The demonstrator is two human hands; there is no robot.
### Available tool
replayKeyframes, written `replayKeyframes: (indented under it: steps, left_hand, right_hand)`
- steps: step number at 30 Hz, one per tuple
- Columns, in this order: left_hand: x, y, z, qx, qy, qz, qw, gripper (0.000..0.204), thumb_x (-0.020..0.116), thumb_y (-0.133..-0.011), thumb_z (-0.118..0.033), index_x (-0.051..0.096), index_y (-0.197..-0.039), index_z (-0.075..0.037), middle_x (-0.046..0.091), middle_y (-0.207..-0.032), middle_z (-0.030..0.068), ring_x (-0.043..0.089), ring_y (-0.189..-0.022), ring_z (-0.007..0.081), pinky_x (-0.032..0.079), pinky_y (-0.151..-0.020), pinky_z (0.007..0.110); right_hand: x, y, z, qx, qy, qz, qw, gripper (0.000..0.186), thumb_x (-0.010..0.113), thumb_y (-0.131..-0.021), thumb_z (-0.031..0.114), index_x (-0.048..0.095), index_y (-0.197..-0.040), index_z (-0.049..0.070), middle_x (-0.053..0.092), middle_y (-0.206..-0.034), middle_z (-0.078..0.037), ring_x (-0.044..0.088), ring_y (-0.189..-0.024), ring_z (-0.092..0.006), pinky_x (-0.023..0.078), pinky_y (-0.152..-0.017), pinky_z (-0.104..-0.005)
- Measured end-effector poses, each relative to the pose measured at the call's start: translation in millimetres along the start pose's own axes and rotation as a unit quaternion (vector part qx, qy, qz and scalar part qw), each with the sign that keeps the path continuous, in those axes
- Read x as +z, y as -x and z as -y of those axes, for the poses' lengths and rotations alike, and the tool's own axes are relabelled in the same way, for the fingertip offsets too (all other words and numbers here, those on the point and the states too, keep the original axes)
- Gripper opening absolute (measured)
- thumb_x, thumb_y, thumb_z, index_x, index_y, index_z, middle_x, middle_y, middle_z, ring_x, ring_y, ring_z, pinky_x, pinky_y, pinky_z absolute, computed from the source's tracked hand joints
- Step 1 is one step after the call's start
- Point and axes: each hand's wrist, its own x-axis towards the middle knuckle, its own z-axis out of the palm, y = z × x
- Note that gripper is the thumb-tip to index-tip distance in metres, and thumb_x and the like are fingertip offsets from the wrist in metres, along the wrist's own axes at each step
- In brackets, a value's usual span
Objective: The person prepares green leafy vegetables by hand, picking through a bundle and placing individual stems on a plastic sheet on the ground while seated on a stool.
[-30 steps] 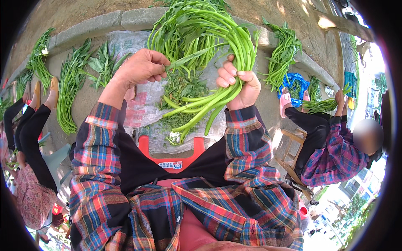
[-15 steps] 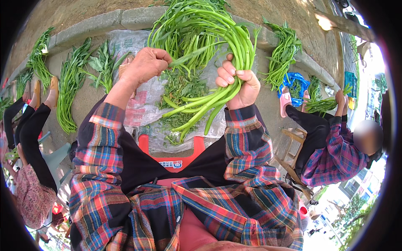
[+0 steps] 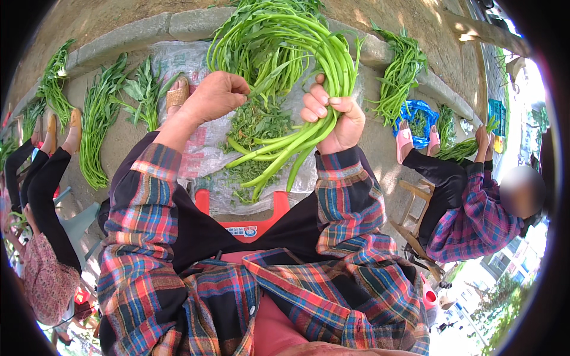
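Observation:
My right hand (image 3: 333,118) is closed around a thick bunch of water spinach (image 3: 336,65). Its leafy stems arch up and to the left, and the cut ends hang below my fist toward the left. To the left, my left hand (image 3: 218,96) is closed in a pinch beside the bunch, with a narrow green leaf (image 3: 272,81) at its fingertips. Under the bunch, a heap of loose leaves and trimmings (image 3: 261,124) lies on a pale woven plastic sheet (image 3: 199,151). More water spinach lies at the sheet's far end, partly hidden by the held bunch.
A red plastic stool (image 3: 280,206) shows between my knees. A stone curb (image 3: 139,34) curves along the far side. Bundles of greens (image 3: 98,127) lie to the left and others (image 3: 399,74) to the right. Seated people flank me; the right one (image 3: 475,219) has a blue bag (image 3: 423,141) close by.
My left hand has shifted slightly to the right and up, closer to the bunch, uncovering more of a woven sandal. My right hand has dipped slightly leftward, still gripping the bunch.

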Motion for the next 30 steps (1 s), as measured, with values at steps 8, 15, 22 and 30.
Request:
replayKeyframes:
  steps: [8,15,22,30]
  left_hand:
    - [-3,5,-29,-0.127,0.114,0.026,0.985,0.019,0.060,-0.079,-0.010,0.063,-0.094,0.000,0.064,-0.076,0.0033,0.057,-0.063,0.0076,0.044,-0.054,0.022]
    - [-5,5,-35,-0.138,0.118,0.017,0.983,0.012,0.062,-0.079,-0.014,0.065,-0.085,-0.004,0.063,-0.072,-0.0001,0.055,-0.060,0.0052,0.043,-0.053,0.020]
    - [-10,2,-15,-0.076,0.103,-0.085,0.988,0.008,0.058,-0.076,-0.008,0.064,-0.074,-0.003,0.060,-0.066,0.0004,0.054,-0.059,0.0063,0.044,-0.055,0.020]
    - [-19,4,-11,-0.112,0.393,-0.208,0.889,0.010,0.050,-0.077,-0.001,0.059,-0.078,-0.001,0.060,-0.076,0.0056,0.059,-0.069,0.0140,0.053,-0.059,0.026]
  right_hand:
    - [1,2,2,-0.006,-0.013,0.004,1.000,0.039,0.050,-0.072,0.004,0.043,-0.109,-0.004,0.042,-0.077,-0.005,0.040,-0.064,-0.0143,0.036,-0.060,-0.0291]
    - [-3,1,3,-0.001,0.006,-0.016,1.000,0.035,0.051,-0.070,0.007,0.049,-0.105,0.002,0.044,-0.072,-0.003,0.042,-0.063,-0.0162,0.038,-0.061,-0.0320]
    - [-2,1,3,-0.005,-0.002,-0.010,1.000,0.037,0.051,-0.070,0.006,0.047,-0.106,0.000,0.043,-0.073,-0.004,0.042,-0.063,-0.0156,0.038,-0.061,-0.0310]
    - [-1,2,-1,0.010,0.002,-0.006,1.000,0.039,0.051,-0.071,0.004,0.044,-0.108,-0.004,0.042,-0.076,-0.005,0.041,-0.064,-0.0145,0.037,-0.060,-0.0290]
